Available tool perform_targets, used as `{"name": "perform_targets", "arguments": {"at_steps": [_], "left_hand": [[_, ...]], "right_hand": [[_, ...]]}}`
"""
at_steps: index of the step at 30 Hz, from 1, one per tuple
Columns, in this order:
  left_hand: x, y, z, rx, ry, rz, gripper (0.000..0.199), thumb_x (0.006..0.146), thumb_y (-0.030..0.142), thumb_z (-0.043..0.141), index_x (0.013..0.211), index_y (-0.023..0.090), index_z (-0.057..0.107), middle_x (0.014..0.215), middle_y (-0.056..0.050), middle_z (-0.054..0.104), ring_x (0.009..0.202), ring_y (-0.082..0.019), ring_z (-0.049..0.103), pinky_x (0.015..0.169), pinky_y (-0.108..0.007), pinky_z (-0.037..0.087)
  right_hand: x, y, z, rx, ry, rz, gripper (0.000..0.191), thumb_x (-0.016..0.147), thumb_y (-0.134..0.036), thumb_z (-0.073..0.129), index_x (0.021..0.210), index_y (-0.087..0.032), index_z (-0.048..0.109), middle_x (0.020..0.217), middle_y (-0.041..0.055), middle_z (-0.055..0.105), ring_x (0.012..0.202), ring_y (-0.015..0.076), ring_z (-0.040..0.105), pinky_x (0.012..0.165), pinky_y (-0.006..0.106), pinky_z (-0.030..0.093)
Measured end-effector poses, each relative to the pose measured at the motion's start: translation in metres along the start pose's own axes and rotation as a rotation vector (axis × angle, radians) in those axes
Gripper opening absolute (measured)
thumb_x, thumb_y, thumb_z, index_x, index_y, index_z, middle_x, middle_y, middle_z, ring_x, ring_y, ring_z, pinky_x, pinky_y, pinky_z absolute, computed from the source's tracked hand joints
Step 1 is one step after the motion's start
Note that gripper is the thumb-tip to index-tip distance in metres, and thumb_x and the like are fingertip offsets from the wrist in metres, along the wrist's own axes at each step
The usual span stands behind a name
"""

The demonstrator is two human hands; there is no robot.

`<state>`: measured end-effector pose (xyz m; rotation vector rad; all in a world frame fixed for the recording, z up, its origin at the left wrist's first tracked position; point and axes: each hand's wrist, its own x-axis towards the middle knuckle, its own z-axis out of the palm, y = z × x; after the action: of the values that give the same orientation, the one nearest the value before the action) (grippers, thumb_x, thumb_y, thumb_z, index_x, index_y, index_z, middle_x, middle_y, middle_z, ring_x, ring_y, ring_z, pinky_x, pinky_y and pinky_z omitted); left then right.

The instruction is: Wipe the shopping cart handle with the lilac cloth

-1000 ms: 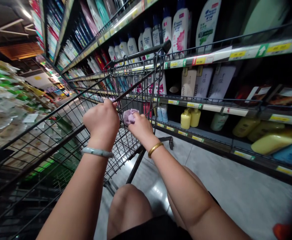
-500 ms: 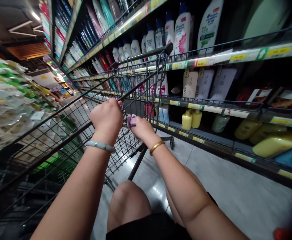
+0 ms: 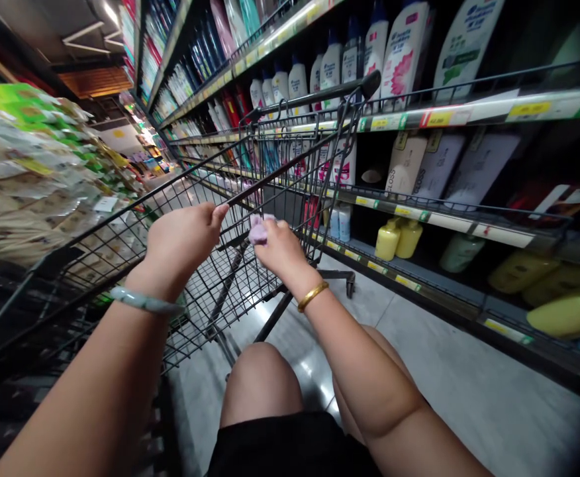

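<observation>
Our left hand [image 3: 183,242] grips the shopping-cart rail [image 3: 270,175], our right hand [image 3: 281,248] clenches lavender cloth [image 3: 257,232]: work seems underway, unfinished.

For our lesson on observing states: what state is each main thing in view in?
shopping cart: standing on the floor
purple cloth: crumpled
left hand: closed on the shopping cart
right hand: closed on the purple cloth
yellow bottles: upright
shampoo bottles: upright
ceiling light: lit

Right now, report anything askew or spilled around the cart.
One yellow bottle, far right on the bottom shelf, looks tipped, unlike the upright yellow pair, though lens stretch may exaggerate that. No spill shows beside the cart.
</observation>
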<state>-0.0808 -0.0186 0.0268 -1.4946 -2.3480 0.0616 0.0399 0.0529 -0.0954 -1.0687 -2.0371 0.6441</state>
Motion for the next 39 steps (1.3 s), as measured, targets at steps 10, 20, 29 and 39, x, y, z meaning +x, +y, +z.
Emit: {"name": "perform_targets", "arguments": {"at_steps": [10,20,29,39], "left_hand": [[0.000,0.004,0.014,0.013,0.138,0.018,0.074,0.101,0.063,0.013,0.102,0.021,0.075,0.097,-0.020,0.077,0.089,-0.038,0.071,0.070,-0.042,0.048],[-0.001,0.010,0.018,-0.027,0.192,0.032,0.069,0.103,0.058,0.019,0.108,0.019,0.076,0.098,-0.021,0.078,0.092,-0.037,0.073,0.075,-0.042,0.051],[-0.001,0.018,0.018,-0.066,0.224,0.018,0.068,0.104,0.056,0.021,0.109,0.018,0.077,0.100,-0.020,0.078,0.096,-0.035,0.073,0.078,-0.041,0.051],[-0.001,0.022,0.013,-0.151,0.202,0.037,0.063,0.105,0.055,0.026,0.112,0.017,0.076,0.100,-0.021,0.078,0.093,-0.036,0.074,0.080,-0.043,0.053]], "right_hand": [[-0.007,-0.001,0.010,-0.058,-0.028,0.012,0.044,0.090,-0.025,0.062,0.133,-0.020,0.059,0.126,0.0157,0.061,0.107,0.0291,0.068,0.099,0.044,0.058],[-0.025,-0.028,0.012,0.020,0.187,-0.225,0.047,0.091,-0.011,0.055,0.136,-0.022,0.055,0.141,0.0140,0.047,0.130,0.0271,0.055,0.113,0.041,0.050],[-0.024,-0.017,0.009,-0.037,0.118,-0.171,0.042,0.091,-0.018,0.058,0.133,-0.021,0.058,0.130,0.0139,0.052,0.113,0.0269,0.062,0.102,0.040,0.054],[-0.043,0.005,0.048,-0.179,0.017,-0.146,0.041,0.092,-0.012,0.053,0.131,-0.018,0.063,0.132,0.0183,0.051,0.117,0.0298,0.054,0.103,0.045,0.052]]}}
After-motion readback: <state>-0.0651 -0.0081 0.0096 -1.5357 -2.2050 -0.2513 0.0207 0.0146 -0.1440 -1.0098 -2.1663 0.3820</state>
